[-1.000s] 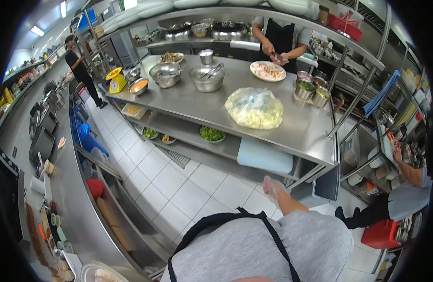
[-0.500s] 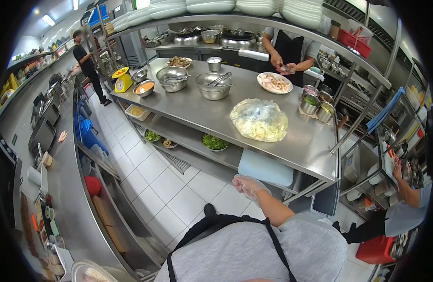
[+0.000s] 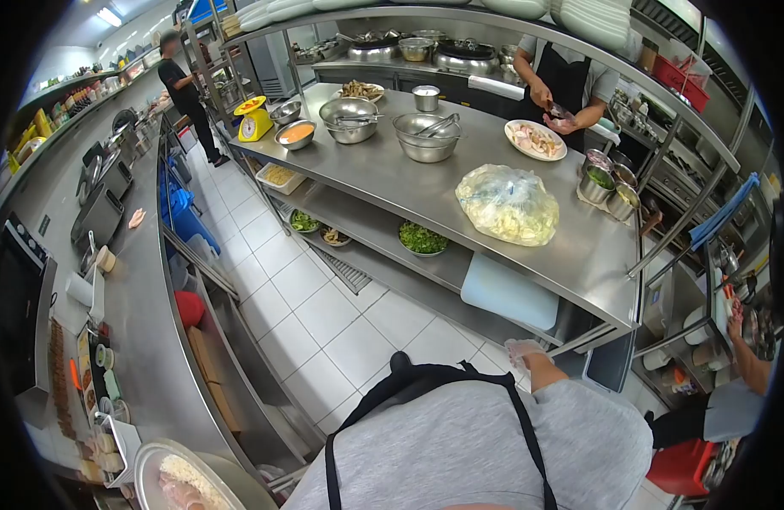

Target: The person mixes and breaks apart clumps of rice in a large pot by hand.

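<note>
My right hand point(image 3: 522, 350), in a loose clear plastic glove, hangs low beside my body near the front corner of the steel table point(image 3: 579, 280). Its fingers are too small and creased over by the glove to read. Close above it a pale blue board point(image 3: 509, 291) leans out from the lower shelf. My left hand is out of sight. On the tabletop lies a tied clear bag point(image 3: 507, 208) of pale yellow-green pieces. At the bottom left stands a large pot point(image 3: 147, 455) with pink meat and white chopped bits in it.
Steel bowls point(image 3: 426, 140), a yellow scale point(image 3: 254, 121) and a plate of meat point(image 3: 535, 140) stand on the table. A co-worker point(image 3: 562, 89) works behind it; another person point(image 3: 745, 374) is at right. A steel counter point(image 3: 145, 297) runs along the left, beside a tiled aisle point(image 3: 298, 293).
My right hand has drawn back and to the right, closer to my body. The view has shifted, so the table sits further right and the pot at bottom left shows more fully.
</note>
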Action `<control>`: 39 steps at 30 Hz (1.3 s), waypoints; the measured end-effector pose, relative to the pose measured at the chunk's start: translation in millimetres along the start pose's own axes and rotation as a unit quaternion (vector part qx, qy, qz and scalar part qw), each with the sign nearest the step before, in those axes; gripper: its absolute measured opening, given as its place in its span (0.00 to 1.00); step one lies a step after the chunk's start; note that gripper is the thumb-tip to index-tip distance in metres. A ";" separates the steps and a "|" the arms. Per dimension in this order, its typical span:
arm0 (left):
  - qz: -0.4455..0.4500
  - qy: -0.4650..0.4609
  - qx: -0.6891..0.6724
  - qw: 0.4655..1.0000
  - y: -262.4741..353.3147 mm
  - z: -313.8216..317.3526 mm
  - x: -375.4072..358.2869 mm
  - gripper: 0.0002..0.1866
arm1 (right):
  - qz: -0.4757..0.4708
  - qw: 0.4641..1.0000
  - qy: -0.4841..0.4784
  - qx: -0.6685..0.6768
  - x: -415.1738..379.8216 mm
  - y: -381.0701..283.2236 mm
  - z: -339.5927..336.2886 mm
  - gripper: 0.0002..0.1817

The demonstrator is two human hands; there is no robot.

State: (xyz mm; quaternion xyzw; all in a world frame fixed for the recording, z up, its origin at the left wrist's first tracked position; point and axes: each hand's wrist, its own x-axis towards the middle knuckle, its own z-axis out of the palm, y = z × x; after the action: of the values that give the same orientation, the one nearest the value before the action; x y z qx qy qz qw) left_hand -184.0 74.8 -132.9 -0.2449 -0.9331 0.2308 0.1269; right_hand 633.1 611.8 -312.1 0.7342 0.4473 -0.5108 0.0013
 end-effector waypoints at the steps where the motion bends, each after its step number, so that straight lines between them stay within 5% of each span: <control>1: 0.087 0.050 0.166 0.981 -6.3 26.3 12.4 0.23 | -0.041 0.996 0.006 -0.076 -16.7 -13.0 -2.2 0.15; 3: -0.058 0.008 -0.078 0.995 6.7 9.2 10.7 0.23 | -0.091 0.982 0.005 -0.168 -34.7 -36.6 -0.4 0.18; 5: -0.196 -0.032 -0.312 0.929 2.4 -2.1 4.7 0.23 | -0.130 0.965 -0.010 -0.227 -28.8 -50.6 6.8 0.19; 7: -0.061 0.032 -0.231 0.971 1.5 -15.3 -3.0 0.22 | -0.171 0.945 -0.020 -0.279 -27.0 -64.3 14.5 0.21; 8: -0.014 0.056 -0.201 0.978 5.5 -25.4 -5.6 0.22 | -0.146 0.976 -0.039 -0.155 -28.5 -71.9 18.3 0.21; 9: -0.064 0.063 -0.233 0.968 39.7 -82.6 -26.4 0.20 | -0.118 0.991 -0.057 -0.028 -29.9 -77.1 21.4 0.21; 11: -0.109 0.070 -0.263 0.956 42.4 -83.4 -23.9 0.19 | -0.129 0.988 -0.072 -0.040 -22.7 -86.4 23.1 0.20; 12: -0.014 -0.068 -0.031 0.997 22.8 -48.6 -7.2 0.25 | -0.145 0.984 -0.088 -0.058 -15.7 -86.7 23.4 0.19; 13: 0.081 -0.200 0.205 0.955 12.8 -27.4 3.2 0.32 | -0.143 0.985 -0.086 -0.055 -8.4 -83.5 22.6 0.19; 16: 0.087 -0.204 0.268 0.938 15.8 -32.9 6.4 0.30 | -0.263 0.931 -0.006 -0.251 12.8 -65.1 14.9 0.21; 19: 0.047 -0.278 0.184 0.942 33.2 -91.8 -4.5 0.31 | -0.273 0.890 -0.001 -0.364 6.8 -56.7 9.9 0.20; 21: -0.018 -0.250 0.107 0.962 33.5 -93.4 -9.3 0.32 | -0.173 0.887 0.008 -0.428 -5.8 -49.5 9.5 0.25; 24: -0.070 -0.195 0.033 0.978 28.1 -82.1 -12.7 0.33 | -0.193 0.855 -0.029 -0.480 -9.7 -24.4 11.1 0.25; 28: -0.090 -0.170 0.003 0.981 21.4 -74.0 -16.6 0.34 | -0.124 0.898 -0.055 -0.418 0.8 -13.3 15.7 0.24; 30: -0.092 -0.160 -0.006 0.983 18.7 -72.1 -17.9 0.35 | -0.202 0.933 -0.077 -0.289 -3.4 -18.0 13.6 0.23; 34: -0.097 -0.145 -0.016 0.985 14.5 -71.1 -19.0 0.37 | -0.173 0.909 -0.045 -0.377 6.8 -52.1 28.2 0.20; 36: -0.098 -0.140 -0.020 0.985 13.6 -69.9 -20.2 0.38 | -0.274 0.866 -0.037 -0.417 28.0 -57.7 37.0 0.19; 39: -0.100 -0.136 -0.025 0.985 12.5 -66.8 -23.9 0.40 | -0.293 0.887 -0.054 -0.352 34.6 -64.6 45.2 0.17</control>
State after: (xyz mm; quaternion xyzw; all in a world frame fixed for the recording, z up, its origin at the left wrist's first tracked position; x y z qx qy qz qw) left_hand -135.4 96.8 -84.5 -0.1199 -0.9669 0.2246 0.0154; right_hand 559.4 652.5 -330.3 0.4923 0.7919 -0.3356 0.1338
